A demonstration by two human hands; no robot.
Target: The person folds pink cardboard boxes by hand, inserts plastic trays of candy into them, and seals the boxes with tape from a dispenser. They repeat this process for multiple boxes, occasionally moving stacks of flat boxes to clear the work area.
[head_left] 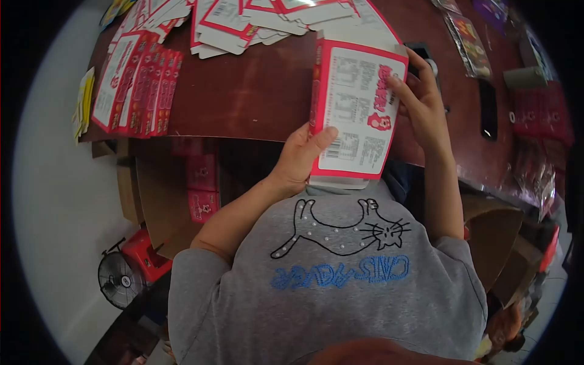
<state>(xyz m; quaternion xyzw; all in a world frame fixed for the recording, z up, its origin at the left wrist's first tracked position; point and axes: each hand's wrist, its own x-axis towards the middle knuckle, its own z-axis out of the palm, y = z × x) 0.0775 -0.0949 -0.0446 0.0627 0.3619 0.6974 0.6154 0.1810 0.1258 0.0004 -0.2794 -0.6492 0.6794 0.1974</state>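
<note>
A pink and white printed cardboard box is held up in front of my chest, over the near edge of the table. My left hand grips its lower left side, with the thumb lying on the printed face. At the upper right, my right hand holds the box's edge, its thumb and index finger over the front and the other fingers partly hidden. White flaps show at the box's top and bottom ends. The box's back is out of sight.
Flat pink and white cartons lie in a pile at the table's far side. Several similar boxes stand in a row at the left. A black phone-like object lies at the right. Below are an open brown carton and a fan.
</note>
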